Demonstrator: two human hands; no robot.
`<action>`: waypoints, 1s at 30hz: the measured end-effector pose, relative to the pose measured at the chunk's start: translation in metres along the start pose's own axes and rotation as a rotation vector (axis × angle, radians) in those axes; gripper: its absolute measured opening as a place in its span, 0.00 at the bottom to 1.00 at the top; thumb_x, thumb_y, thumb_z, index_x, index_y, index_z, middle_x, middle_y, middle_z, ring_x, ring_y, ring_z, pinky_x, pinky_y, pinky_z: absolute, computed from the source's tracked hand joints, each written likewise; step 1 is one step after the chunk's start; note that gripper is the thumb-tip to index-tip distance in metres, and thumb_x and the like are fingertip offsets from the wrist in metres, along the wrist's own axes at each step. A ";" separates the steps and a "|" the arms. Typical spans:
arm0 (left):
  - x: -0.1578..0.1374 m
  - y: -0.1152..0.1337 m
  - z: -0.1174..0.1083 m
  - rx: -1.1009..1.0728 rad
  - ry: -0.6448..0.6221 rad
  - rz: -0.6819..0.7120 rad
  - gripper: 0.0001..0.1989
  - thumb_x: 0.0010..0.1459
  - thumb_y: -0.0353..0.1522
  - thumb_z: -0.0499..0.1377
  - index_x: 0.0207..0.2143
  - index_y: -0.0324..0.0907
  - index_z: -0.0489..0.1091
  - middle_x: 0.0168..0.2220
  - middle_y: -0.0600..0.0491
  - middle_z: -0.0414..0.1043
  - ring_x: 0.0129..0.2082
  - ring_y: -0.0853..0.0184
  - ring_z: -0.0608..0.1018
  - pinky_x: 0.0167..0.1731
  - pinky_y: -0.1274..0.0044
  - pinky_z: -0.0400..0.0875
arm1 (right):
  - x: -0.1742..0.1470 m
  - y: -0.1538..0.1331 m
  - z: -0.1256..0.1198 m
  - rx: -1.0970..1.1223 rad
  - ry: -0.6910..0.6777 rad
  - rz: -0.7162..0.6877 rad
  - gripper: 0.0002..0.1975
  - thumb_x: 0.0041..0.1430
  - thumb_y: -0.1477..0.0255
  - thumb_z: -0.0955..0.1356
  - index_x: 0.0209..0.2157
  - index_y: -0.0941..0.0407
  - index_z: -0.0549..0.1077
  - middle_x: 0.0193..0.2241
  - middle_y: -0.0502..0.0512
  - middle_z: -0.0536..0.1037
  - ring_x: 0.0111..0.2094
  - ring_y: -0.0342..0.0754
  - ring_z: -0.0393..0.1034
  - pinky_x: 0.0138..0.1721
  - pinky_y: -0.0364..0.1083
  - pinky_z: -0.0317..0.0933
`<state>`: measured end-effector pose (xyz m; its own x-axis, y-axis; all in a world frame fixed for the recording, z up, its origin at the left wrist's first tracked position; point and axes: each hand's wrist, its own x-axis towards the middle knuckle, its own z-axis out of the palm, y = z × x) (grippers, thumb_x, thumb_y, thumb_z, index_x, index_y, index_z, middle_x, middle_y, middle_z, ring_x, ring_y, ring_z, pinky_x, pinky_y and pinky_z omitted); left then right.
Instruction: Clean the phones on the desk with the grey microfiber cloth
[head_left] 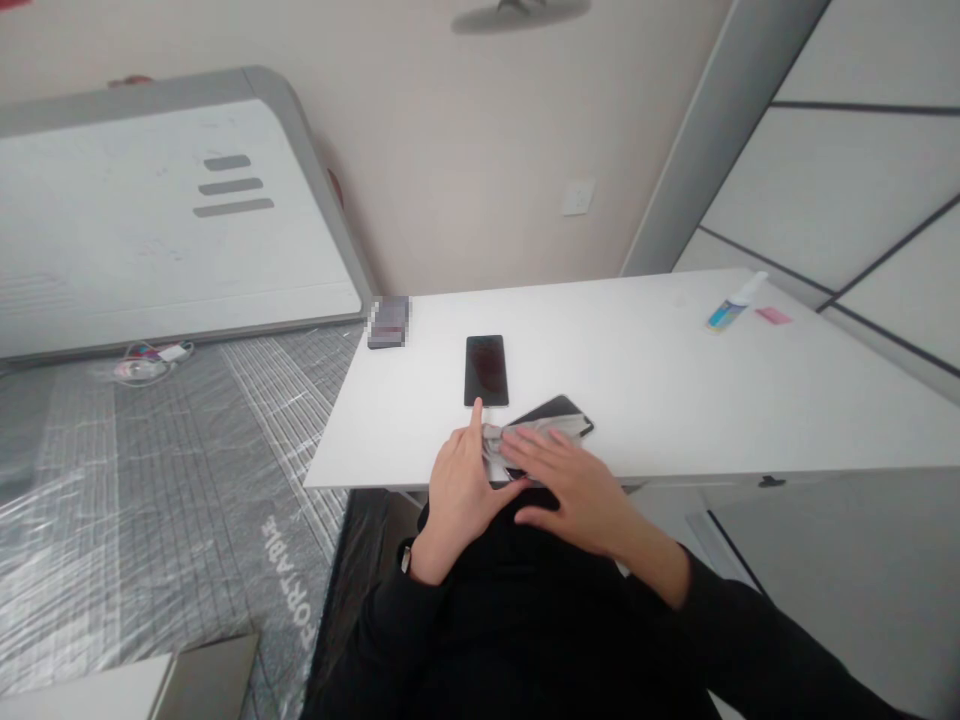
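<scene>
Status: in progress, judged from the cloth (576, 424) lying across the phone (559, 405) with a hand on it. The phone lies at an angle on the surface (675, 400), at its near edge, partly covered by the cloth and fingers.

Right hand (566, 485): palm down, fingers extended and close together, laid flat over the cloth; thumb apart. Left hand (463, 485): beside the phone, index finger extended, thumb spread toward the right hand. Whether it pinches the cloth or phone cannot be told.

Done: cloth placed on the phone. Left: the cloth has not been lifted off; the condition of the covered area cannot be verified.

The tablet (486, 371) lies uncovered, dark side up, just beyond the left index fingertip; contact is unclear. Whether it has been handled cannot be determined. The bottle (735, 303) is well apart, near the far edge.
</scene>
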<state>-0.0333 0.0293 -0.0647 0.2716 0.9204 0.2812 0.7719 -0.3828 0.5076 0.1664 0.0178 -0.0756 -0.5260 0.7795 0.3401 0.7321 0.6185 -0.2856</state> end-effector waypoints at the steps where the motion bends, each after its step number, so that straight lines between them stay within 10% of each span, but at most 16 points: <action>1: 0.000 0.000 0.000 -0.009 0.000 0.011 0.60 0.51 0.41 0.73 0.73 0.44 0.35 0.52 0.45 0.74 0.52 0.52 0.75 0.51 0.63 0.71 | 0.004 0.002 0.000 -0.021 0.017 0.054 0.39 0.68 0.44 0.58 0.68 0.56 0.61 0.66 0.62 0.67 0.68 0.61 0.59 0.66 0.67 0.57; 7: -0.001 0.001 -0.001 -0.005 0.000 -0.027 0.56 0.53 0.37 0.70 0.73 0.43 0.38 0.49 0.46 0.75 0.49 0.53 0.76 0.49 0.64 0.72 | 0.004 -0.012 0.002 0.010 0.010 -0.044 0.47 0.62 0.39 0.61 0.68 0.61 0.61 0.66 0.64 0.65 0.69 0.63 0.56 0.67 0.65 0.56; 10: -0.001 0.002 -0.001 -0.056 0.015 0.002 0.55 0.53 0.35 0.69 0.73 0.45 0.37 0.51 0.47 0.75 0.51 0.54 0.76 0.51 0.64 0.72 | -0.019 -0.016 -0.005 0.056 -0.001 -0.128 0.36 0.69 0.49 0.62 0.69 0.57 0.61 0.65 0.59 0.69 0.67 0.57 0.60 0.66 0.61 0.59; 18: 0.001 0.001 -0.002 -0.025 0.002 0.052 0.59 0.52 0.41 0.72 0.73 0.47 0.35 0.53 0.47 0.75 0.52 0.52 0.76 0.51 0.63 0.70 | -0.014 0.024 -0.009 -0.148 0.140 0.248 0.38 0.70 0.48 0.58 0.68 0.61 0.62 0.65 0.68 0.67 0.67 0.67 0.59 0.64 0.70 0.56; 25: 0.000 -0.002 0.000 0.023 0.014 0.002 0.56 0.53 0.40 0.70 0.73 0.43 0.37 0.50 0.44 0.76 0.48 0.52 0.78 0.48 0.63 0.72 | -0.008 -0.026 0.001 0.003 0.007 -0.032 0.42 0.66 0.44 0.61 0.70 0.59 0.58 0.67 0.62 0.65 0.69 0.60 0.56 0.67 0.63 0.56; 30: 0.000 0.002 -0.002 -0.016 -0.005 0.041 0.60 0.52 0.44 0.72 0.73 0.46 0.34 0.53 0.46 0.75 0.51 0.52 0.76 0.51 0.63 0.71 | -0.036 0.018 -0.020 -0.080 0.060 0.125 0.30 0.73 0.52 0.56 0.69 0.51 0.60 0.66 0.57 0.67 0.68 0.59 0.59 0.65 0.67 0.56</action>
<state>-0.0328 0.0287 -0.0617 0.3056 0.9043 0.2982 0.7507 -0.4215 0.5087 0.2072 -0.0009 -0.0753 -0.4040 0.8410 0.3598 0.8235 0.5057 -0.2573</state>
